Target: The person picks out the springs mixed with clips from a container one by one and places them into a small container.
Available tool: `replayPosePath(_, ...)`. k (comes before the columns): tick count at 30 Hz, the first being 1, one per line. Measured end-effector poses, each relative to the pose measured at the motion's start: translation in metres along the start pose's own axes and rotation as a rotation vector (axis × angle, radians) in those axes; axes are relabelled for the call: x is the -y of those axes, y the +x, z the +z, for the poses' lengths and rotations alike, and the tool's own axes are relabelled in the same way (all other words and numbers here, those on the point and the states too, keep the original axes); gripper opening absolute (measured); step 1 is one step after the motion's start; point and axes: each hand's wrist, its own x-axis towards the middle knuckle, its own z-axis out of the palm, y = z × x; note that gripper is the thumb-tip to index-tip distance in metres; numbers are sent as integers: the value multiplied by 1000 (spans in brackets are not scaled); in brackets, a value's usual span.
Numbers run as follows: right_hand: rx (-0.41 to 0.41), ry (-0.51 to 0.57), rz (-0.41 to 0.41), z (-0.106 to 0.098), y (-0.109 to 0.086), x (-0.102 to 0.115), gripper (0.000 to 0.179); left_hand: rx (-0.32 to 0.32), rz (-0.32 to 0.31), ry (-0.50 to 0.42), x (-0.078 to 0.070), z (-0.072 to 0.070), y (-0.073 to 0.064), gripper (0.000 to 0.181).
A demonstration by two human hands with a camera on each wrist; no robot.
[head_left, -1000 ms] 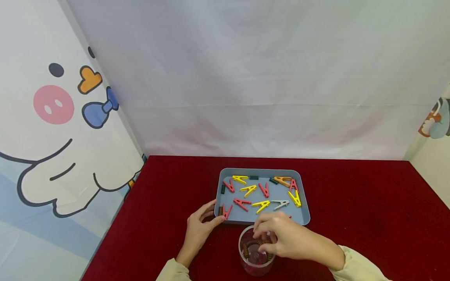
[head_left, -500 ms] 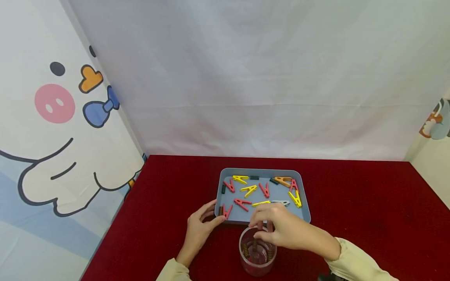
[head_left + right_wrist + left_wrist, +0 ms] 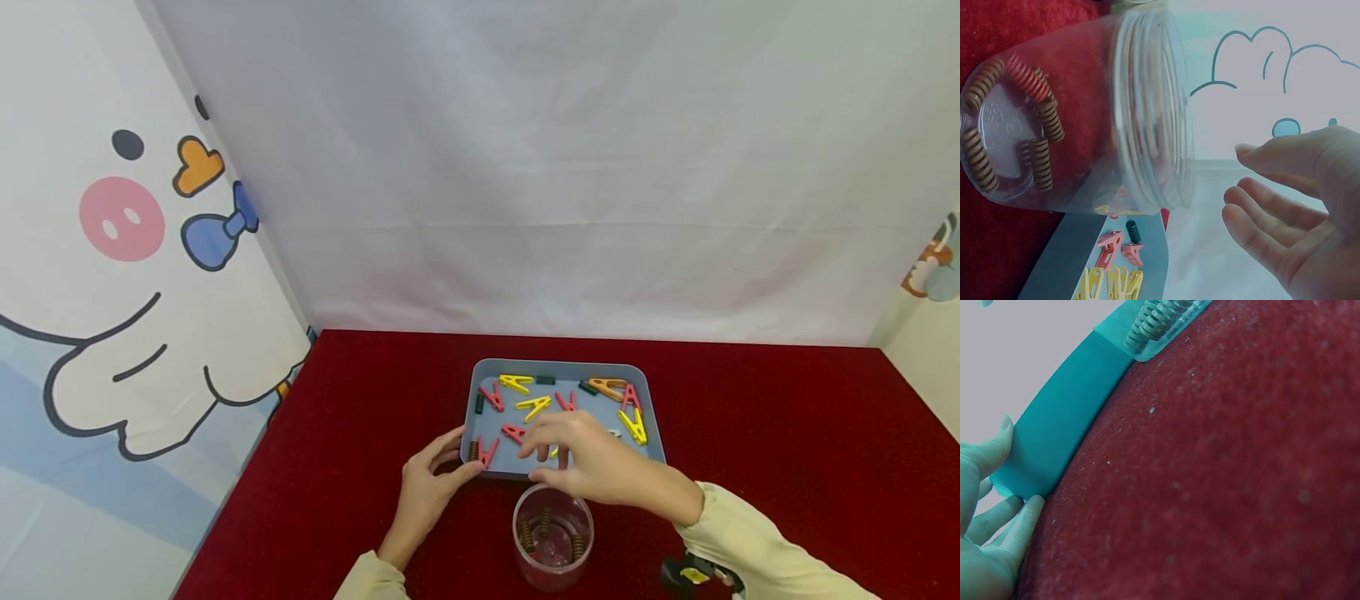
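Note:
My left hand (image 3: 431, 492) holds the front left corner of a grey-blue tray (image 3: 517, 464), thumb on the front wall and fingers along the left side. Thumb and fingers also show round that corner in the left wrist view. A clear plastic jar (image 3: 553, 577) stands just in front of the tray. Several brown coil springs (image 3: 1041, 164) and a red spring (image 3: 1027, 77) lie at its bottom. Over the tray's front edge, just beyond the jar's mouth, is my right hand (image 3: 592, 462). Its fingers are bent loosely and apart from the thumb, with nothing between them.
In the tray lie yellow V-shaped clips (image 3: 534, 407), red clips (image 3: 492, 397) and an orange clip (image 3: 606, 387). Among them are dark green springs (image 3: 588, 387) and a brown spring (image 3: 473, 451). Dark red cloth (image 3: 765, 433) covers the table. A black device (image 3: 693, 575) sits under the right sleeve.
My right hand has risen out of the jar's mouth and moved away from me, over the tray's front part. The left hand stays at the tray's corner.

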Motion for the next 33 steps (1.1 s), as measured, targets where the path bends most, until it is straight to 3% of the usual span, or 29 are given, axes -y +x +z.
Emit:
replayPosePath(19, 63, -10, 75, 11, 21, -23, 15, 10, 27, -12, -3, 0, 2, 54)
replayPosePath(33, 64, 41, 83, 24, 32, -35, 13, 24, -2, -17, -2, -1, 1, 54)
